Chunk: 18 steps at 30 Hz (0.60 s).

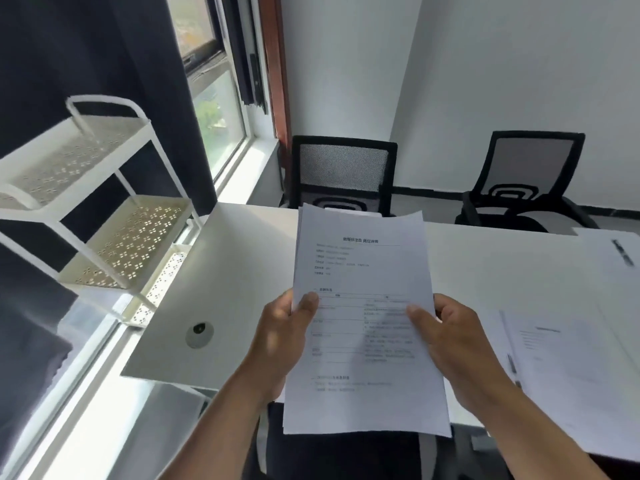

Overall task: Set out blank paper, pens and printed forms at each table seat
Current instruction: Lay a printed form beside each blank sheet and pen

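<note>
A stack of printed forms is held up over the white table, facing me. My left hand grips its left edge, thumb on the top sheet. My right hand grips the right edge, thumb pressed on the print. At the right seat lie white sheets with a printed form on top and a pen beside them. Further back on the right, another sheet carries a dark pen.
A white three-tier trolley stands left of the table by the window. Two black mesh chairs face the table's far side. A round grey cable grommet sits in the tabletop. A dark chair seat lies below the forms.
</note>
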Tool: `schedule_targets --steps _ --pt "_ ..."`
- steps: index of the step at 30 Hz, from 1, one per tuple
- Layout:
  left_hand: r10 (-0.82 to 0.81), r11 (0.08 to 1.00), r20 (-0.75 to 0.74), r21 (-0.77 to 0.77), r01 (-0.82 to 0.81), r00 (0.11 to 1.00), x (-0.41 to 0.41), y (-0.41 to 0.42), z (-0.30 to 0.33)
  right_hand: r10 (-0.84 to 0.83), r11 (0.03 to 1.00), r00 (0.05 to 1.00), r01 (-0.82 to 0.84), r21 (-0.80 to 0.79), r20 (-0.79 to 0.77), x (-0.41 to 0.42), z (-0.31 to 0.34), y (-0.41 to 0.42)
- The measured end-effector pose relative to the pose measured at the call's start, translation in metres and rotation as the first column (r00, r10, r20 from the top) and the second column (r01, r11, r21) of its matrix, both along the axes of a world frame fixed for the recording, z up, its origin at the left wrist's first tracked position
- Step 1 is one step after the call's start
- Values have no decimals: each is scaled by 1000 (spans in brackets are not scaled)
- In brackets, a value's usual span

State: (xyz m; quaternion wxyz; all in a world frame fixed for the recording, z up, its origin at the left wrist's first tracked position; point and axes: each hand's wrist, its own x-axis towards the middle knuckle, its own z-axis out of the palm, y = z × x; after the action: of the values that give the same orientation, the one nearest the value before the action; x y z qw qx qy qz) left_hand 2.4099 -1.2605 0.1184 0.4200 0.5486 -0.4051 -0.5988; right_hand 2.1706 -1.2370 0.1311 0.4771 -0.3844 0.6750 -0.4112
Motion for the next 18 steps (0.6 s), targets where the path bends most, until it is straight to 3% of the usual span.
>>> schedule_targets --steps 8,18 --pt "-9 967 -36 253 18 999 16 -4 -76 -111 985 981 130 113 -159 17 -85 -8" --pt "15 904 -38 427 3 999 6 1 -160 -171 954 978 195 229 -124 5 -178 2"
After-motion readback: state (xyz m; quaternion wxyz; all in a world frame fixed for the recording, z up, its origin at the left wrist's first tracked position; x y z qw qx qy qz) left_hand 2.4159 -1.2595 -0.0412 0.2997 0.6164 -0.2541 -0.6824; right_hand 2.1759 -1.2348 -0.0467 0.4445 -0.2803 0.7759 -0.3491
